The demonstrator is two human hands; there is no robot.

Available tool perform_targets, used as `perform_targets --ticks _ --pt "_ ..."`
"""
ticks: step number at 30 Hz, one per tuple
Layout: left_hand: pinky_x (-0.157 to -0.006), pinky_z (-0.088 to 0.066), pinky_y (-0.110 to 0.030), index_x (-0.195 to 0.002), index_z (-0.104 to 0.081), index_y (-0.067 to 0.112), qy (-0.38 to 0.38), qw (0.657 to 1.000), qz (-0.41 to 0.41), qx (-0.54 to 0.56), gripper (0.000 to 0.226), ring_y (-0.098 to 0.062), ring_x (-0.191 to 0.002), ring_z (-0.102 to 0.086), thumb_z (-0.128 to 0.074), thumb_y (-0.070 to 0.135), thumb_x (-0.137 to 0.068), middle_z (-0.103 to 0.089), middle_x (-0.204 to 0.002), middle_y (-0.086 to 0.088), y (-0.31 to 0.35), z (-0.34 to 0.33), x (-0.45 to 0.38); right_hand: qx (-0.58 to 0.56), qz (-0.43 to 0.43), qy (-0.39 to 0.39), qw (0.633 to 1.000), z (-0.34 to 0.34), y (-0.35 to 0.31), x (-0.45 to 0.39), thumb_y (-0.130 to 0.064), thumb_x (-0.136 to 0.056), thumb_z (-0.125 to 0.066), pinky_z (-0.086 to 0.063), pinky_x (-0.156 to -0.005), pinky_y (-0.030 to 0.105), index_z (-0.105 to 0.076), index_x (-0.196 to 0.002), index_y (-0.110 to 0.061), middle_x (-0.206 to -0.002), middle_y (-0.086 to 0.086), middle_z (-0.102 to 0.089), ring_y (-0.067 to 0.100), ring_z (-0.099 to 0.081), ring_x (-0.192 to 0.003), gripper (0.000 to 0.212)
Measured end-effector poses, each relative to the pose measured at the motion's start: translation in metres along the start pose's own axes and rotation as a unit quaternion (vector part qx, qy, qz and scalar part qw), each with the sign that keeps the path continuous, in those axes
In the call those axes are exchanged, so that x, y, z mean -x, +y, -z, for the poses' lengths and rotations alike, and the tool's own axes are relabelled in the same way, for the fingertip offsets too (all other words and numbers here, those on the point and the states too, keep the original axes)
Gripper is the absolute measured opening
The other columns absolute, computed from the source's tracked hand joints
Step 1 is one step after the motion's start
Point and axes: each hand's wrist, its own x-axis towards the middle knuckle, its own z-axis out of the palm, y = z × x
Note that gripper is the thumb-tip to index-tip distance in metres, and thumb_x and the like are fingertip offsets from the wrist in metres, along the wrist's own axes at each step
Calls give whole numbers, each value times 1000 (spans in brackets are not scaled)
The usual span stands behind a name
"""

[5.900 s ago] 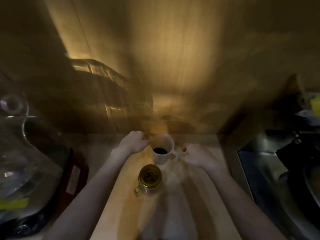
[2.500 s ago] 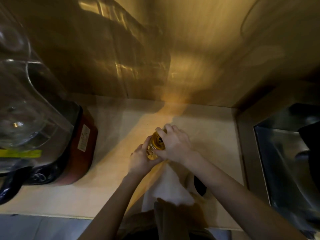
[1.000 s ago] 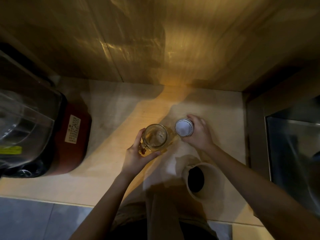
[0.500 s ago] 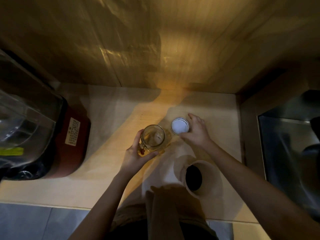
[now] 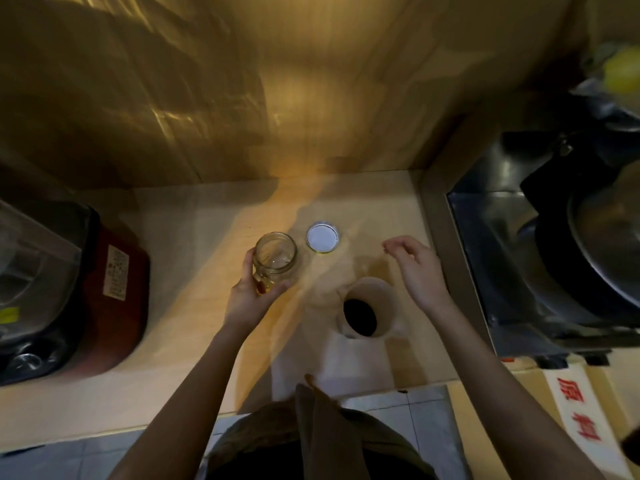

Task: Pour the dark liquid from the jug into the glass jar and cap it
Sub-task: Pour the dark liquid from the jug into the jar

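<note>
Red and black, a big cooking pot [image 5: 114,282] sits at the left edge of the bench [image 5: 180,341], well out of my way.

Next comes my left hand [image 5: 249,296]. It is closed around the glass jar [image 5: 275,259], with my fingers curled on its near side. I hold the jar so it will not slip or tip when I pour. The jar stands on the bench, about in the middle. Its top is open and it looks almost empty, so I think the pouring has not started.

Just to the right of the jar, close to the back edge of the bench, lies the lid [image 5: 322,236]. It is flat on the bench with its white inside facing up. It is near enough to grab when the jar is full.

Closer to me stands the jug [image 5: 369,308], with the dark liquid [image 5: 360,317] showing inside. It is near the front edge, right by my hands.

My right hand [image 5: 415,268] is in the air just past the jug. It is open, the fingers loose and a little bent, and it holds nothing. I think it should take the jug next.

On the far right, past the edge of the bench, is a metal sink [image 5: 502,244] with a dark pan [image 5: 595,251] in it.
</note>
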Motion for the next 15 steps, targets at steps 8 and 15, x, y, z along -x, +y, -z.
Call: perform_targets --ticks 8,15 --pt "-81 -38 -26 -143 -18 27 6 1000 -5 5 88 -17 -94 -51 -70 37 -73 -54 -103 -1 2 -1 2 -79 -72 17 994 -4 55 83 -13 -98 -49 -41 -80 16 -57 -112 -15 -99 -10 -59 2 -54 -92 16" --pt "-83 -38 -26 -143 -17 27 -3 1000 -3 12 90 -17 -96 -51 -71 37 -72 -53 -107 -1 4 -1 4 -48 -68 24 996 -13 65 89 -16 -96 -53 -37 -61 26 -56 -65 -9 -59 0 -50 5 -46 -57 32"
